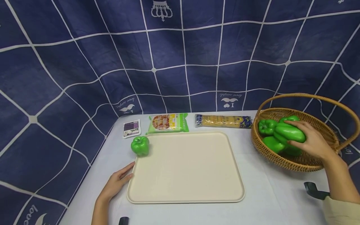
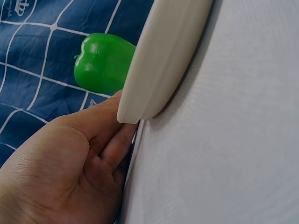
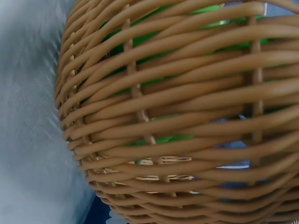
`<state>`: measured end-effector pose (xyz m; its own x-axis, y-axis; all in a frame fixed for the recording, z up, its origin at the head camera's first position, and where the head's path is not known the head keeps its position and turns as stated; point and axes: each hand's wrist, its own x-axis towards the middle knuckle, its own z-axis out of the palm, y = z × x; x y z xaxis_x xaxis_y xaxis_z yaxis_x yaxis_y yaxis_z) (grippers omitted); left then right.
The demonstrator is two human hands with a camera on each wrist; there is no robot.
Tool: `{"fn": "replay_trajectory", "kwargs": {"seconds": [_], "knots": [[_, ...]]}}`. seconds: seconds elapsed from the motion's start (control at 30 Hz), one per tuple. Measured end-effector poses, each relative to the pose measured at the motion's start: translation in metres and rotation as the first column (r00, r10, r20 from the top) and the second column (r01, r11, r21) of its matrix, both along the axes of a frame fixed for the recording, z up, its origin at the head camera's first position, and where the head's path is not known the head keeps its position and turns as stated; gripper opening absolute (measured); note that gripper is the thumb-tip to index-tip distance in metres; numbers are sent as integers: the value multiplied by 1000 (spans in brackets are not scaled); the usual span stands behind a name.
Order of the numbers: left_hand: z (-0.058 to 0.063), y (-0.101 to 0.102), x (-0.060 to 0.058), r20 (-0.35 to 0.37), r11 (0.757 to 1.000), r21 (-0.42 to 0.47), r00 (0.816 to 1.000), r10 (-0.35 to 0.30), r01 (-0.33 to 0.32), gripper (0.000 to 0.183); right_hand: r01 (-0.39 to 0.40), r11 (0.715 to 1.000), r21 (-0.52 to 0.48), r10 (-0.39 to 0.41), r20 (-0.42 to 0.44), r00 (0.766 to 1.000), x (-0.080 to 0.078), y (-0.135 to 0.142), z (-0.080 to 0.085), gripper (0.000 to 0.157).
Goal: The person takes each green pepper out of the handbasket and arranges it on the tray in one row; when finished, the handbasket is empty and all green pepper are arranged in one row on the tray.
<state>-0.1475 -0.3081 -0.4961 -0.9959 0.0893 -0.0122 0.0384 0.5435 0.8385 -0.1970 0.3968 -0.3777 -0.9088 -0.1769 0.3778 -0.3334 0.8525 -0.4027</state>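
My right hand (image 1: 310, 142) grips a glossy green bell pepper (image 1: 289, 132) over a wicker basket (image 1: 284, 162). Beneath and beside it in the basket lie several more green bell peppers (image 1: 272, 144). In the right wrist view the basket's woven wall (image 3: 187, 98) hides the hand, and green shows through its gaps. My left hand (image 1: 116, 182) holds the left edge of a cream tray (image 1: 185, 168), its fingertips at the rim; the left wrist view shows part of the fingers hidden by the tray. One green bell pepper (image 1: 140, 146) sits at the tray's far left corner.
Behind the tray lie a small white-and-purple packet (image 1: 131, 128), a green food bag (image 1: 168, 122) and a long pasta packet (image 1: 223, 121). The basket's tall handle (image 1: 309, 96) arches over it. A blue checked cloth (image 1: 197, 56) hangs behind the white table (image 1: 270, 200).
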Motion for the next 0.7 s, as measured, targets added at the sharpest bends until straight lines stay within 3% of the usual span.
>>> {"fn": "replay_trajectory", "kwargs": {"seconds": [0.47, 0.7], "knots": [[-2, 0, -1, 3, 1000, -9, 1000, 13, -13, 53, 112, 990, -82, -109, 36, 993, 2, -9, 2, 89], [-1, 0, -1, 8, 1000, -2, 1000, 14, -14, 53, 114, 983, -141, -120, -40, 992, 10, -25, 6, 93]]}}
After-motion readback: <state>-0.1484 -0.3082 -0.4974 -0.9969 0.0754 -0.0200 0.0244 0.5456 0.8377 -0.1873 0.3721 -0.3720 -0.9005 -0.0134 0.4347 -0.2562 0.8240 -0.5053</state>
